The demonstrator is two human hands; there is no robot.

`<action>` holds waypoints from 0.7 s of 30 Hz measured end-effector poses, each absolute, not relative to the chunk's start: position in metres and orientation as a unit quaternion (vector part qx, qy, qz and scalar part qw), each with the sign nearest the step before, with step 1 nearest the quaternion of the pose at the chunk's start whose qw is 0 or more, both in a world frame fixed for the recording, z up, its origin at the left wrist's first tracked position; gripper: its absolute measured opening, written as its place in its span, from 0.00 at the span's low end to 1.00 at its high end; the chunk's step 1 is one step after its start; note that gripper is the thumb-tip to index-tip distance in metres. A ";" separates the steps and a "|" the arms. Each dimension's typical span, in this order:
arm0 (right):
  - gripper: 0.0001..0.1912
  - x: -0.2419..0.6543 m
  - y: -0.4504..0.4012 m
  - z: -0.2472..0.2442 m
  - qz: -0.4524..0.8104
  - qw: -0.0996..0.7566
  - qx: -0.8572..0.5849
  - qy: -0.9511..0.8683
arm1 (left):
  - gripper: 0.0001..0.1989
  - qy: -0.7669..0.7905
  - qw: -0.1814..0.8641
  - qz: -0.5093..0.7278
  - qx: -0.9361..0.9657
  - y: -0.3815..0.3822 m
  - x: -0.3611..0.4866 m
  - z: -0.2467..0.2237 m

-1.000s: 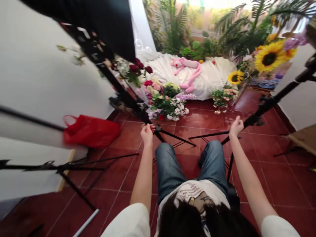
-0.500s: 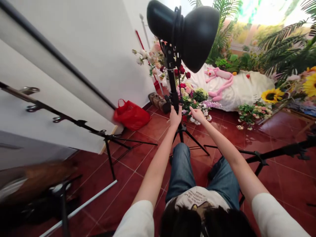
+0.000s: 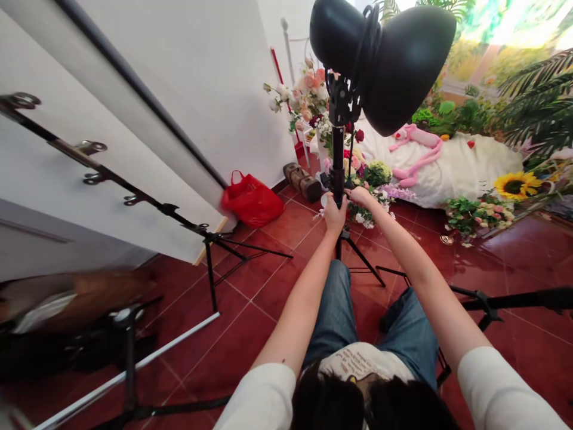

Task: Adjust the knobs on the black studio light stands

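A black studio lamp (image 3: 405,68) with a wide dome reflector tops an upright light stand (image 3: 338,152) in front of me. My left hand (image 3: 335,215) is wrapped round the stand's pole below a black clamp. From the right, my right hand (image 3: 360,197) reaches the same pole slightly higher, its fingers closed against the pole's side. Its fingertips are partly hidden, so the exact part they pinch does not show. A dark cable hangs along the pole down towards this hand. The stand's tripod legs (image 3: 363,261) spread on the red tiles between my knees.
Artificial flowers (image 3: 311,95) and a white cloth (image 3: 465,167) with a pink plush toy (image 3: 421,140) lie behind the stand. A red bag (image 3: 253,200) sits by the wall. Black stands with clips (image 3: 165,209) flank me, and a white rod (image 3: 179,340) lies left.
My right hand has come from apart to touching the pole. My left hand still grips it. The lamp and surroundings have shifted right in view as my head turned left.
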State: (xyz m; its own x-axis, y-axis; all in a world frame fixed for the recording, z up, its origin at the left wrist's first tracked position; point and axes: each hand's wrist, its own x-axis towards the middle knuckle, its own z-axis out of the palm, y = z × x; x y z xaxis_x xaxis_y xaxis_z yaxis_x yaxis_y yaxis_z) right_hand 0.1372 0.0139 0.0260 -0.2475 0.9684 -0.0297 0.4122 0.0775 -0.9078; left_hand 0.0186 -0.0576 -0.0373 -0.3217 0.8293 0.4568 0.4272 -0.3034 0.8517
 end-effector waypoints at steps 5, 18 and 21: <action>0.24 0.134 -0.004 0.031 0.534 0.267 -0.545 -0.588 | 0.24 0.576 0.170 0.581 0.550 -0.058 0.019 -0.037; 0.14 0.154 -0.032 0.025 0.670 0.397 -0.383 -0.498 | 0.25 0.569 0.161 0.591 0.548 -0.055 0.020 -0.042; 0.13 0.160 -0.024 0.035 0.618 0.367 -0.433 -0.543 | 0.25 0.568 0.162 0.591 0.549 -0.057 0.021 -0.040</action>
State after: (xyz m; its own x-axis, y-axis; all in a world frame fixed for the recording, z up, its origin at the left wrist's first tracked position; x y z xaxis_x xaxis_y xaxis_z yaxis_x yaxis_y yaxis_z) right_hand 0.1604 -0.0241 0.0345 -0.3549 0.9249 -0.1366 0.0166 -0.1399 -0.9900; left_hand 0.0210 -0.0567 -0.0397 -0.3443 0.8155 0.4651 0.4319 -0.3023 0.8498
